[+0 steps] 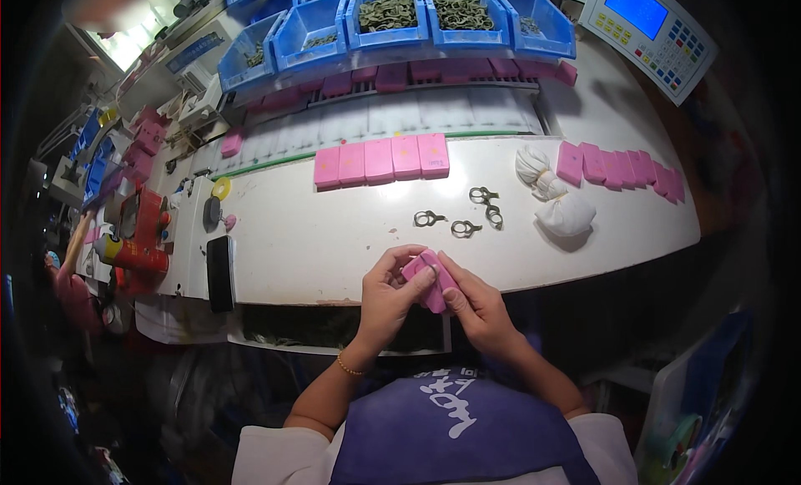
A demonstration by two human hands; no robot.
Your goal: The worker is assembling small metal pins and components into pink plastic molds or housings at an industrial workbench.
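Above the table's front edge, my left hand [390, 286] and my right hand [482, 308] are both closed round one pink block [435, 298]. My left thumb presses on its upper face. A thin dark line shows beside that thumb; whether it is a slot or a small part is too small to tell. Beyond my hands lie several grey-green clasp-like pieces with round loops. One such clasp piece [429, 219] is apart on the left, and another clasp piece [465, 229] lies nearer. A row of pink blocks [378, 161] stands side by side farther back.
Blue bins [388, 36] at the back hold more grey-green pieces. A digital scale [649, 34] is at the far right. A tied white cloth bundle [566, 214] lies before leaning pink blocks [617, 169]. At left are a phone [220, 273] and a spray can [132, 254]; another person's arm [78, 236] shows beyond.
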